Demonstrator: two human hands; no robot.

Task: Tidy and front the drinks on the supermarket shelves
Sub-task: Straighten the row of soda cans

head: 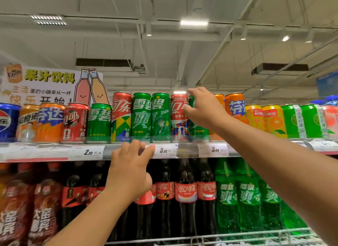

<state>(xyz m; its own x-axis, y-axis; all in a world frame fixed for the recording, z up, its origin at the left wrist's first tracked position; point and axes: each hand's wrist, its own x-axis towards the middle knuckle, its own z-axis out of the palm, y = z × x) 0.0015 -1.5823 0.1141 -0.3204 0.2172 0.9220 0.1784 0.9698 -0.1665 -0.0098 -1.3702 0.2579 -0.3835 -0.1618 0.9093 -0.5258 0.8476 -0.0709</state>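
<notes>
Green can [198, 130] on the top shelf [54, 151], tall slim glossy metal, mostly hidden behind the right hand [204, 110]; fingers curl toward its upper part, grasp itself cannot be told. Just left: one red slim can [179, 117], two green slim cans [150, 117], one more red [121, 117]. Left hand [129, 165] rests on the shelf edge, fingers loosely bent over the clear price strip, holding nothing. Three price tags [165, 150] readable, others blurred. Below, dark plastic cola bottles [185, 192] and green bottles [247, 196], partly cut off.
</notes>
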